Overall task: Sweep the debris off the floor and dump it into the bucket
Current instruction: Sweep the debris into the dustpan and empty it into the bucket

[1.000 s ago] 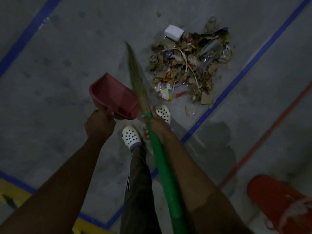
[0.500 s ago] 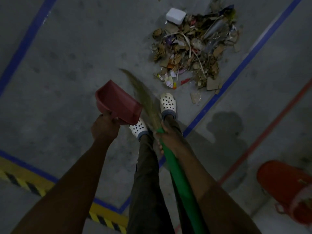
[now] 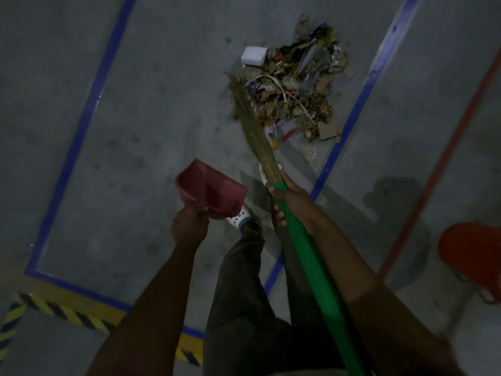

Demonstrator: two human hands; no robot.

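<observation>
Your L hand [image 3: 189, 223] grips the red dustpan [image 3: 214, 189] at its rear, fingers curled round it. R hand [image 3: 287, 202] wraps the broom [image 3: 311, 261] w/ fingers closed on the green shaft, just below the bristles. Bristles lie along the left edge of the debris pile [image 3: 292, 88]. Orange bucket [image 3: 471, 256] sits far right, well apart from it.

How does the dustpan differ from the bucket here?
The dustpan is dark maroon; the bucket is a brighter orange-red. The dustpan is held off the floor by the left hand, while the bucket sits on the floor at the right edge, untouched and partly cut off. The dustpan is an open-fronted scoop; the bucket looks rounded. Both are reddish containers meant for the debris.
</observation>
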